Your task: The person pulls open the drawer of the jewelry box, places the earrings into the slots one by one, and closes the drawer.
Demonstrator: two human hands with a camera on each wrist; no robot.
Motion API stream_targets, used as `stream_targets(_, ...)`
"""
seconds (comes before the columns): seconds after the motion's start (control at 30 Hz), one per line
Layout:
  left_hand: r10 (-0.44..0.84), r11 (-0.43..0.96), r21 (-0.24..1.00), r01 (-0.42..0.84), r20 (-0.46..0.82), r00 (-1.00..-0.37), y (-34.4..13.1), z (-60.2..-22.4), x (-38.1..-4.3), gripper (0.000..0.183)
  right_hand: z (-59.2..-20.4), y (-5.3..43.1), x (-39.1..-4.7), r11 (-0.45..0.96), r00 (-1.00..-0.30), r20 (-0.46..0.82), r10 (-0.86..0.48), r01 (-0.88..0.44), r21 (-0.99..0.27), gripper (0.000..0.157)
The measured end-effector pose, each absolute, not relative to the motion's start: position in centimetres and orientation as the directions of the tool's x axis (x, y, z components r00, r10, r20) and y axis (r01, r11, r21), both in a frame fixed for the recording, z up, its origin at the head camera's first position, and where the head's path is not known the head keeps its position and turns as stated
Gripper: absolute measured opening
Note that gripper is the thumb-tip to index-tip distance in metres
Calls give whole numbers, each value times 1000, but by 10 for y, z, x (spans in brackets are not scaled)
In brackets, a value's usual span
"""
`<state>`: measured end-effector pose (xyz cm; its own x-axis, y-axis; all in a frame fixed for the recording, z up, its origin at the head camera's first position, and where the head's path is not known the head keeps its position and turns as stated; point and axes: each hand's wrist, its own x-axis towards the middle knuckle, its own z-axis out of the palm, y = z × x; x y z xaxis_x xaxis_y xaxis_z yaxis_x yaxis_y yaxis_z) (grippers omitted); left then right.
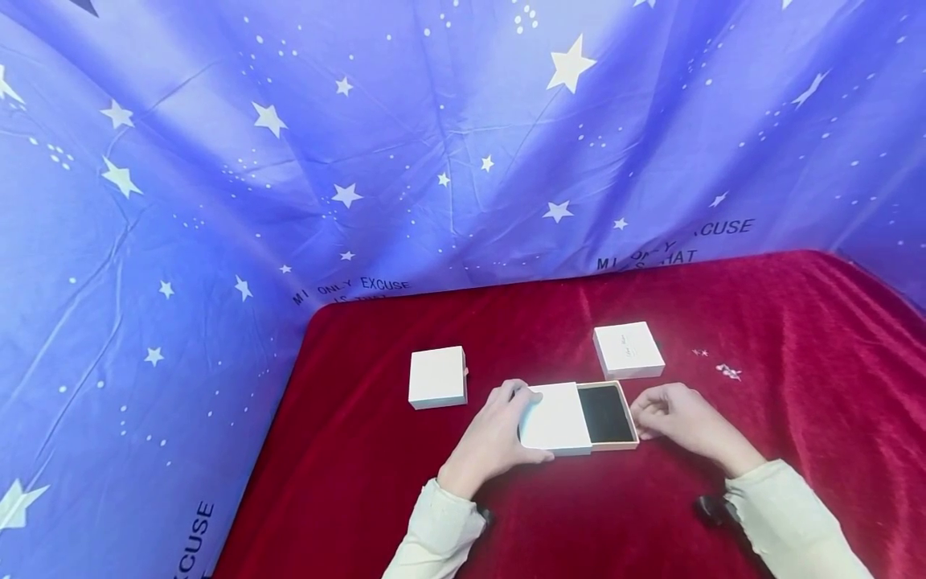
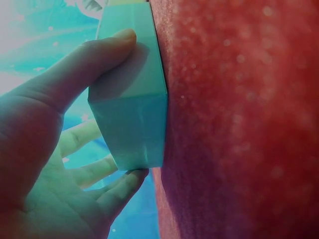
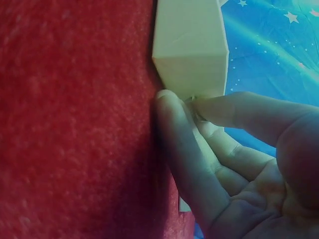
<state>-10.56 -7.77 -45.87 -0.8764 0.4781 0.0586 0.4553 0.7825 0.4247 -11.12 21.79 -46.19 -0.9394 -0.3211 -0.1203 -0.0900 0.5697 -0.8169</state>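
Note:
A white drawer box stands in the middle of the table, its sleeve [image 1: 553,422] at left and its drawer [image 1: 606,414] partly slid out at right. Black padding lines the drawer. My left hand [image 1: 495,438] grips the sleeve at its left end. In the left wrist view the thumb lies along one side of the box [image 2: 132,119], with the fingers around the other. At the drawer's outer end, my right hand [image 1: 676,418] pinches a small pull tab [image 3: 194,101] between thumb and fingers. The tab is mostly hidden by the fingertips.
A closed white box [image 1: 437,376] sits to the left, with a small tab on its right side. Another white box [image 1: 628,350] with printed lettering stands behind the drawer. Small shiny pieces [image 1: 728,371] lie at right on the red cloth [image 1: 579,523]. A starry blue curtain [image 1: 434,121] hangs behind.

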Motion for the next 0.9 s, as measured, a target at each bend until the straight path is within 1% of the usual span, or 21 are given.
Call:
stream_targets(0.27,484,782,411,468,72,-872,-78,-459,-105,79,-455,216,-112,683,-957,-59,-283,-157,-714,9)
stream_targets(0.57,484,779,418,467,73,-872,-78,-460,-105,79,-443,222,-112,715,-968,-9,-251,-179,-676,10)
stream_targets(0.9,485,777,423,467,70,-872,-78,-460,-106,79,-435,247,-116,730,-976,23,-217,-178,-659,14)
